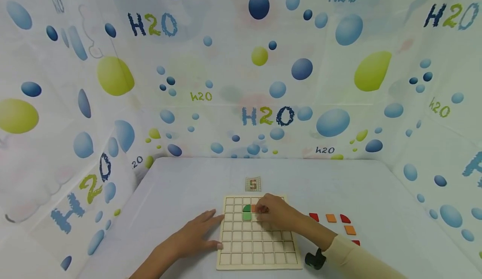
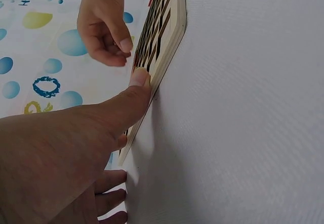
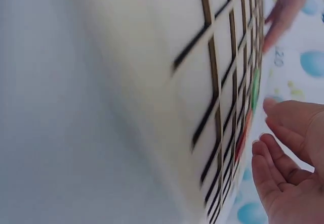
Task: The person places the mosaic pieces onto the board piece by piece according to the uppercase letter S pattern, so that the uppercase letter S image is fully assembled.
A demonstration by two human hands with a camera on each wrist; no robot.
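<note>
A wooden grid board (image 1: 260, 261) lies on the table. Set in its cells are a dark green quarter-round tile (image 1: 246, 208), a light green square tile (image 1: 246, 216) and an orange tile (image 1: 253, 208). A red tile (image 3: 240, 145) shows beside the orange one in the right wrist view; in the head view the right hand covers that area. My right hand (image 1: 276, 214) hovers close over these tiles, its fingers loosely bent, thumb apart from them and nothing between. My left hand (image 1: 196, 235) rests at the board's left edge, the thumb (image 2: 139, 77) touching the rim and fingers spread.
Behind the board lies a small pattern card (image 1: 253, 184) with an S-like figure. To the right are loose red and orange tiles, including an orange square (image 1: 331, 218) and a red quarter-round (image 1: 344, 218). A black object (image 1: 315, 259) sits by the right sleeve.
</note>
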